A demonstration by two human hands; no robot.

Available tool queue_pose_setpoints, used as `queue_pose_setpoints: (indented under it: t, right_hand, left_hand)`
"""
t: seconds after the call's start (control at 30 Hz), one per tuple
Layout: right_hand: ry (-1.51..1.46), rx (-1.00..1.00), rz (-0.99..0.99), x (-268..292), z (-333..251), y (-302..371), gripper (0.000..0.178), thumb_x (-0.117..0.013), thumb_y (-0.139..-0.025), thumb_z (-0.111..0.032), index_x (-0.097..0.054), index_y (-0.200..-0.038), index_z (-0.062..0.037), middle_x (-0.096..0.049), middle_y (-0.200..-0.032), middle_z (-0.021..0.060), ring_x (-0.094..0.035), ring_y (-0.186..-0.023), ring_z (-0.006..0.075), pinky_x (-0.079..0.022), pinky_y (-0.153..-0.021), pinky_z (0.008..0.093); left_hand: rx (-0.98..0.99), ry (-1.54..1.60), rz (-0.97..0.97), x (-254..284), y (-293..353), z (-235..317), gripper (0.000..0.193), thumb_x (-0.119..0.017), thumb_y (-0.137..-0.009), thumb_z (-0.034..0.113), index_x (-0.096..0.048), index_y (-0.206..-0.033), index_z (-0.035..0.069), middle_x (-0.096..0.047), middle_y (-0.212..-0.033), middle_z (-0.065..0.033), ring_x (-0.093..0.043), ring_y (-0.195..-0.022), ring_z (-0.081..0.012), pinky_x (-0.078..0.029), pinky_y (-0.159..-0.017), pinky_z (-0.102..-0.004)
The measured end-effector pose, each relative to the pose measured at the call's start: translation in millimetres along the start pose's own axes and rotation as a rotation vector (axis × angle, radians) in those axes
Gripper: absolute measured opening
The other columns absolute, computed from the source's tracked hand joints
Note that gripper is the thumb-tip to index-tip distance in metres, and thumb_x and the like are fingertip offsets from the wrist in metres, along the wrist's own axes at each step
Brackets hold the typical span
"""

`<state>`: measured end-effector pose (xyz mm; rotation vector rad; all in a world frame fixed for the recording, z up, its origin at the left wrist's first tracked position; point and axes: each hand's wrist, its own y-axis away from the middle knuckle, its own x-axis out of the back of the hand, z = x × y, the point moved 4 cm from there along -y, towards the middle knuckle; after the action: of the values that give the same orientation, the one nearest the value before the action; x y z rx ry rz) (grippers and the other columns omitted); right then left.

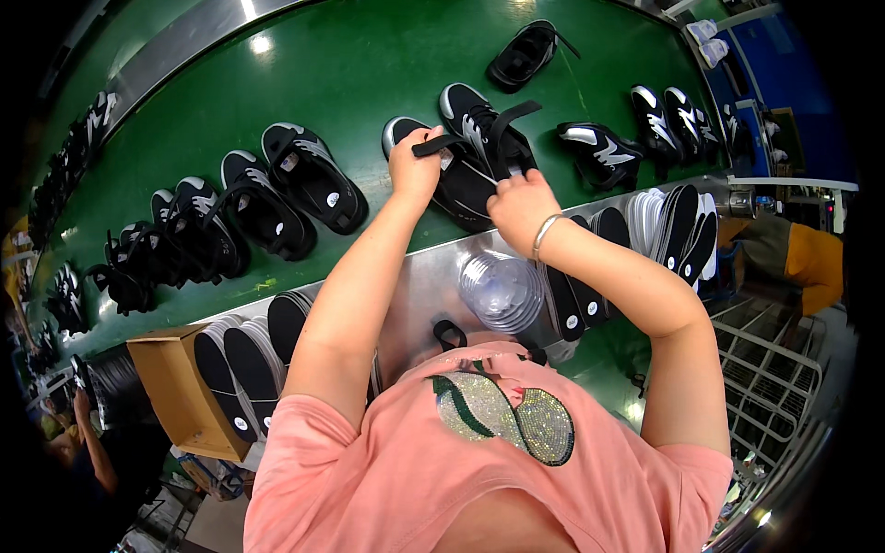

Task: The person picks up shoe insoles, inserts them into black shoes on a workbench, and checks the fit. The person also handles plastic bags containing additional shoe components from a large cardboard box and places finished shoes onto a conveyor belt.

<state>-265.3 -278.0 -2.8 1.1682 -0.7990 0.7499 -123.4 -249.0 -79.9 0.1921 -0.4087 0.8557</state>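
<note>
Left hand (412, 169) closed around one end of a black strap (433, 144), pinched between thumb and fingers, raised just above the toe of a black shoe with white side markings (461, 184). Right hand (521, 205) clenched on the same shoe at its near edge, fingers curled down over the opening; silver bracelet (546, 230) on the wrist. Second shoe of the pair (484, 124) just beyond the right hand, touching the first, its strap (514, 115) standing up and angled away. Both shoes lying on a green conveyor belt (369, 64), directly ahead of the hands.

Left of the left hand: row of matching black shoes (295, 180) on the belt, running outward and curving with the lens. Right of the right hand: single shoe (599, 147), then another pair (673, 120). Well beyond both hands, one black shoe (524, 55) alone near the far edge of the belt.

Nearer than the hands, under the forearms: metal shelf (424, 276) with a stack of clear plastic discs (502, 290). Black insoles (576, 300) fanned just below the right forearm, more black and white ones (678, 226) farther right. Below the left elbow: cardboard box (175, 387) holding upright insoles (230, 364).

Pink shirt (415, 479) with sequin patch at bottom of view.
</note>
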Motion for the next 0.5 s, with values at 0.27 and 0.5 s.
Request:
queue_pose_setpoints:
  t: [0.27,0.5]
  right_hand:
    - [-0.286,-0.015,0.001,-24.1,-14.3,-60.5,0.016,-0.053,-0.070,-0.008,-0.065,-0.080,-0.0045,-0.062,-0.086,0.0135,-0.060,-0.082,0.0278,-0.049,-0.069,0.0340]
    - [-0.150,0.102,-0.540,-38.7,-18.7,-98.2,0.023,-0.055,-0.071,-0.009,-0.064,-0.092,-0.0061,-0.062,-0.097,0.0097,-0.060,-0.089,0.0248,-0.048,-0.073,0.0335]
  left_hand:
    - [0.046,0.038,-0.022,1.6,1.2,-8.6,0.031,-0.052,-0.082,0.031,-0.061,-0.075,0.003,-0.059,-0.067,-0.0163,-0.058,-0.066,-0.0328,-0.043,-0.060,-0.0372]
    - [0.069,0.090,-0.031,2.0,-1.0,-16.9,0.033,-0.052,-0.082,0.033,-0.061,-0.077,0.001,-0.059,-0.068,-0.0179,-0.058,-0.065,-0.0333,-0.044,-0.061,-0.0368]
